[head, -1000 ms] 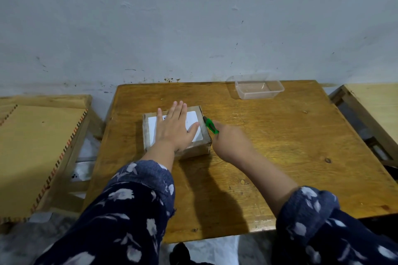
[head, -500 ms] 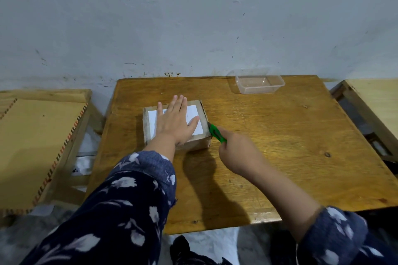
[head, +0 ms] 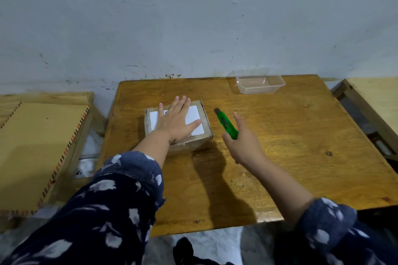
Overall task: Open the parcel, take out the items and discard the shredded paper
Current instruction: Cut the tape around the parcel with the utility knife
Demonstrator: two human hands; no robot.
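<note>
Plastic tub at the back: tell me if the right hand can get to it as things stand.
Probably yes. The bare table between the right hand and the tub leaves the way free, and the box sits off to the left. But that hand holds the green cutter.

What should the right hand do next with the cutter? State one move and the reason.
Probably bring the green cutter back to the parcel and slit its tape. The right hand holds it clear of the box, the left hand lies flat on top, and the parcel looks closed.
</note>
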